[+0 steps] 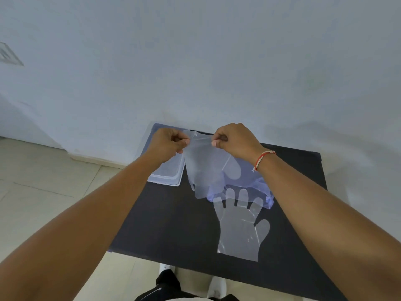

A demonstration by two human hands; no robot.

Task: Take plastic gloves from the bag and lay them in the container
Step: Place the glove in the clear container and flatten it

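My left hand (167,144) and my right hand (234,141) each pinch a top corner of a clear plastic glove (201,168), which hangs fingers-down above the dark table (165,224). Under it lies a crumpled bluish plastic bag (256,185). A second clear glove (240,227) lies flat on the table, fingers toward the bag. A shallow translucent container (171,172) sits at the table's far left corner, partly hidden by my left hand and forearm.
A pale wall (195,61) rises right behind the table. Tiled floor (43,177) lies to the left. The table's near edge runs above my shoes (217,287). A red and white thread bracelet (263,159) is on my right wrist.
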